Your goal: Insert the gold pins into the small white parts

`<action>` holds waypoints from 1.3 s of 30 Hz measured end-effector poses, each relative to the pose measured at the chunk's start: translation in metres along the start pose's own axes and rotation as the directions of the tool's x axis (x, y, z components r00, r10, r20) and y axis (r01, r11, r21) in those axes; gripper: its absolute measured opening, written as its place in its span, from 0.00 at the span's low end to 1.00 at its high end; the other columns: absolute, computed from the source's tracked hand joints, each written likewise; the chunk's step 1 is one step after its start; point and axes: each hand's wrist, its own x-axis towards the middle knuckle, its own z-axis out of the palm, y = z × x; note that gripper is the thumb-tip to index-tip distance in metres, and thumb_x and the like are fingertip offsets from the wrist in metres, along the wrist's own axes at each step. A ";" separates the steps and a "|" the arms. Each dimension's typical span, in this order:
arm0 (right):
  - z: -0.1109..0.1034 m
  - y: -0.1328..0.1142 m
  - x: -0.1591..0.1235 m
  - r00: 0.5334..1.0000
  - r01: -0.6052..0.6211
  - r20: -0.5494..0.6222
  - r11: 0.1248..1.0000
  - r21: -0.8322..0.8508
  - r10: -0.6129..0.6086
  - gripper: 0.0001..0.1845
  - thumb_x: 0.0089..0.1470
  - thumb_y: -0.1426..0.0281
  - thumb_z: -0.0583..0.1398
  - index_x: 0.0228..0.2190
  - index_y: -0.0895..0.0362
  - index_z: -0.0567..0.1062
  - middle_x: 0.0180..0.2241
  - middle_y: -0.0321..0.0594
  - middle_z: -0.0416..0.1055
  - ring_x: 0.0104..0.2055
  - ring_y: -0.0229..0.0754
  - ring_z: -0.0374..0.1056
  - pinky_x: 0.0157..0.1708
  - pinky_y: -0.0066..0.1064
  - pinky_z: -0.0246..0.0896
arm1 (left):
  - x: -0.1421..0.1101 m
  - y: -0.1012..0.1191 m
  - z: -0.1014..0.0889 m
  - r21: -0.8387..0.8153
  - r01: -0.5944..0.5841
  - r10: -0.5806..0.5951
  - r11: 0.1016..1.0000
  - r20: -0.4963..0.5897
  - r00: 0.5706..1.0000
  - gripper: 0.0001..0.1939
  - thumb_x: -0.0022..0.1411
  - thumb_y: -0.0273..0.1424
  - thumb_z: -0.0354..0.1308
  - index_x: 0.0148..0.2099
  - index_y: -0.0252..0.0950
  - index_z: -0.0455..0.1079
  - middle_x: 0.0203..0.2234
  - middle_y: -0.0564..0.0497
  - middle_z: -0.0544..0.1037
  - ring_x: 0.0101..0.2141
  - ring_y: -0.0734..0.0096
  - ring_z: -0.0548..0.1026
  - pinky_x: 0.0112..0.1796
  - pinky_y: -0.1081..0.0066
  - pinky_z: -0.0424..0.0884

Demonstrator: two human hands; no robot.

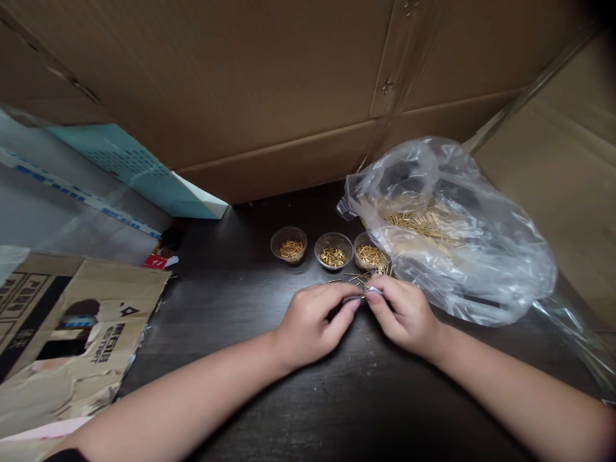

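Observation:
My left hand and my right hand meet tip to tip low over the dark table. Between my left thumb and fingers is a thin grey rod-like piece, mostly hidden. The right thumb and fingertips are pinched together, with a small whitish bit showing there; what it is I cannot make out. Just beyond my fingers lie several loose thin gold-coloured pins. Behind them stand a left clear cup, a middle clear cup and a right clear cup, each holding small gold-coloured metal pieces.
A clear plastic bag with many long gold-coloured pins lies at the right, overlapping the right cup's edge. Cardboard walls rise at the back and right. Torn printed cardboard and a light-blue box are at the left.

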 end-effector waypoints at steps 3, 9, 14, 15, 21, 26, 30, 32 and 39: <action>0.001 0.000 0.000 1.000 0.011 0.021 1.000 0.017 -0.012 0.05 0.67 0.76 0.54 0.37 0.57 0.69 0.28 0.37 0.69 0.28 0.37 0.66 0.29 0.28 0.61 | 0.000 -0.001 0.000 0.018 -0.010 0.011 1.000 -0.024 1.000 0.05 0.67 0.27 0.60 0.46 0.35 0.73 0.34 0.51 0.82 0.33 0.73 0.79 0.37 0.75 0.73; 0.001 0.000 0.000 0.998 0.006 0.056 0.999 0.046 -0.009 0.06 0.67 0.75 0.54 0.36 0.57 0.69 0.28 0.37 0.68 0.27 0.37 0.66 0.29 0.29 0.61 | 0.000 -0.002 0.001 0.017 -0.026 0.026 1.000 -0.042 0.999 0.02 0.66 0.26 0.60 0.42 0.33 0.73 0.30 0.51 0.81 0.29 0.74 0.77 0.33 0.75 0.71; 0.001 0.001 0.000 0.999 -0.018 0.043 0.999 0.046 0.016 0.05 0.66 0.75 0.55 0.37 0.58 0.70 0.28 0.38 0.69 0.28 0.38 0.66 0.29 0.29 0.62 | 0.001 -0.001 0.001 0.033 -0.040 0.042 0.999 -0.046 0.998 0.02 0.66 0.26 0.60 0.41 0.32 0.73 0.29 0.51 0.80 0.28 0.75 0.76 0.33 0.75 0.71; 0.001 0.001 0.000 0.998 -0.019 0.053 0.998 0.053 0.016 0.05 0.66 0.75 0.55 0.37 0.58 0.70 0.28 0.38 0.69 0.28 0.38 0.66 0.29 0.29 0.62 | 0.001 0.000 0.000 0.039 -0.042 0.044 0.998 -0.046 0.998 0.02 0.66 0.26 0.60 0.41 0.32 0.73 0.29 0.51 0.80 0.28 0.75 0.76 0.33 0.75 0.70; 0.001 0.000 0.000 0.999 -0.002 0.052 0.999 0.053 0.000 0.05 0.66 0.76 0.55 0.36 0.58 0.70 0.28 0.37 0.69 0.27 0.37 0.66 0.29 0.29 0.61 | 0.000 -0.001 0.000 0.030 -0.030 0.031 0.999 -0.023 0.999 0.04 0.68 0.26 0.59 0.45 0.33 0.72 0.33 0.51 0.81 0.32 0.74 0.78 0.36 0.75 0.72; 0.000 0.001 0.000 0.999 -0.038 0.020 0.998 0.052 0.037 0.05 0.66 0.76 0.56 0.36 0.57 0.70 0.29 0.37 0.70 0.28 0.37 0.68 0.30 0.28 0.62 | 0.000 -0.005 0.000 0.004 -0.020 0.020 1.000 0.037 0.999 0.10 0.72 0.24 0.51 0.51 0.34 0.70 0.39 0.47 0.80 0.39 0.70 0.79 0.41 0.73 0.74; 0.000 0.001 -0.001 0.999 -0.022 0.042 0.997 0.068 0.019 0.05 0.66 0.76 0.55 0.36 0.57 0.69 0.28 0.37 0.70 0.28 0.37 0.67 0.30 0.28 0.62 | -0.002 -0.006 0.001 -0.026 0.040 -0.040 0.999 0.032 0.999 0.12 0.73 0.25 0.50 0.56 0.36 0.65 0.43 0.47 0.80 0.42 0.69 0.80 0.40 0.73 0.75; 0.000 0.001 -0.001 0.999 -0.010 0.053 0.998 0.070 0.006 0.05 0.67 0.76 0.55 0.36 0.57 0.69 0.28 0.37 0.69 0.28 0.37 0.66 0.30 0.28 0.61 | -0.004 -0.006 0.002 -0.053 0.082 -0.081 0.995 0.031 0.996 0.12 0.73 0.26 0.51 0.57 0.37 0.63 0.44 0.47 0.80 0.42 0.70 0.80 0.41 0.73 0.75; 0.001 0.000 0.000 0.997 -0.013 0.078 0.998 0.058 0.009 0.07 0.67 0.75 0.54 0.35 0.57 0.69 0.27 0.36 0.68 0.27 0.37 0.65 0.28 0.29 0.60 | -0.007 -0.006 0.007 -0.206 0.155 -0.159 0.966 -0.002 0.987 0.13 0.72 0.26 0.52 0.56 0.39 0.58 0.40 0.50 0.79 0.40 0.73 0.81 0.40 0.76 0.74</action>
